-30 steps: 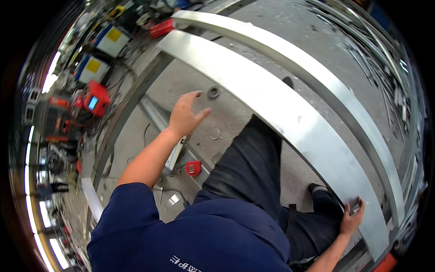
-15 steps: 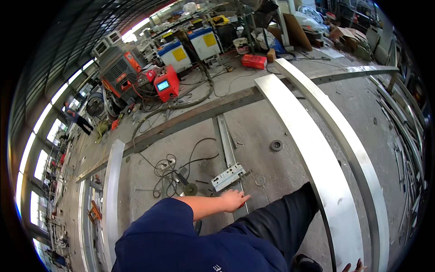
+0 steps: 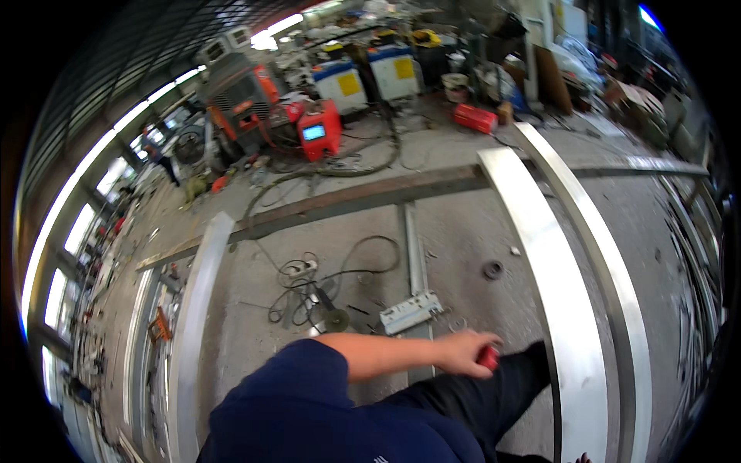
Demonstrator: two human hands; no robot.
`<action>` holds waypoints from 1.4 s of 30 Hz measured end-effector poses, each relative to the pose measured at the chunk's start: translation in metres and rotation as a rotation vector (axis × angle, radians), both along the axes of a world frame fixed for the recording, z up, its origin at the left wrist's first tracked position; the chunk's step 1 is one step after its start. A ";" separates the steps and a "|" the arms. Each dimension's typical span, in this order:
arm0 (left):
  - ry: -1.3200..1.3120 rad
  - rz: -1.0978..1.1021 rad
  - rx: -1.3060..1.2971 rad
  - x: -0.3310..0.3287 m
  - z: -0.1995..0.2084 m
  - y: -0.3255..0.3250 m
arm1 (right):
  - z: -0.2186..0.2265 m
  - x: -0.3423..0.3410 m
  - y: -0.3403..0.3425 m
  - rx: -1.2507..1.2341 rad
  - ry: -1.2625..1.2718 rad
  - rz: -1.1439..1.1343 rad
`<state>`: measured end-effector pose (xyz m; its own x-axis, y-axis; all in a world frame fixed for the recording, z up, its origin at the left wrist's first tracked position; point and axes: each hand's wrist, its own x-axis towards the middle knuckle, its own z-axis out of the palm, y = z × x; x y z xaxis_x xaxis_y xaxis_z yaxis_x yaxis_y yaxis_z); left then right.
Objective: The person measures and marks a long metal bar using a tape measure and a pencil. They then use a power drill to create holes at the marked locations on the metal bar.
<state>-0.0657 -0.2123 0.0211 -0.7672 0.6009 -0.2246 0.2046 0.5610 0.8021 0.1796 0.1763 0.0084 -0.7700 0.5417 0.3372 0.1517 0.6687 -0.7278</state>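
My left hand (image 3: 465, 353) reaches across in front of my body, above my dark trouser leg. Its fingers are closed around a small red object (image 3: 488, 356), mostly covered and too blurred to name. Of my right hand (image 3: 583, 459) only dark fingertips show at the lower edge, by the near end of a wide silvery metal beam (image 3: 557, 309); whether it holds anything is hidden. Beyond my left arm, a perforated metal bracket (image 3: 411, 312) lies on a thin rail. An angle grinder (image 3: 332, 318) rests on the floor beside it.
A second beam (image 3: 602, 247) runs along the right, another (image 3: 197, 309) on the left, both reaching a brown crossbar (image 3: 363, 193). Loose black cable (image 3: 370, 270) and a round dark disc (image 3: 492, 269) lie on the floor. A red machine (image 3: 319, 131) stands behind; a person (image 3: 160, 158) is far left.
My left hand has moved to the right, and the red object in it now shows. The view has shifted, so the scene sits lower. Less of my right hand is visible.
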 end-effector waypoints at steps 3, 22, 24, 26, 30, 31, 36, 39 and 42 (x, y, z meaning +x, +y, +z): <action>-0.164 -0.042 0.233 0.014 0.006 0.056 | -0.027 -0.037 -0.020 -0.464 0.023 0.289; -0.191 -0.180 0.291 0.044 -0.030 0.125 | 0.007 -0.067 -0.079 -0.769 -0.199 0.673; -0.309 -0.238 0.166 0.028 0.025 0.131 | 0.007 -0.070 -0.078 -0.920 -0.073 0.583; -0.201 -0.257 0.209 0.026 -0.001 0.127 | 0.038 -0.083 -0.077 -0.754 -0.351 0.512; -0.070 -0.479 0.146 0.018 0.010 0.142 | 0.051 -0.083 -0.014 -0.308 -0.470 0.633; -0.014 -0.499 0.165 0.028 0.011 0.149 | 0.061 -0.072 0.003 -0.219 -0.492 0.614; 0.069 -0.540 0.154 -0.018 -0.009 0.164 | 0.065 -0.102 0.075 0.008 -0.418 0.366; 0.214 -0.565 0.139 -0.020 -0.023 0.186 | 0.062 -0.135 0.109 0.097 -0.461 0.386; 0.320 -0.619 0.113 -0.020 -0.030 0.221 | 0.054 -0.169 0.131 0.299 -0.470 0.456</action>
<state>-0.0856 0.0082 -0.0092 -0.2949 0.9545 0.0445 0.6952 0.1823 0.6953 0.0102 0.3077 0.0620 -0.9977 0.0675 -0.0017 0.0617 0.9006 -0.4302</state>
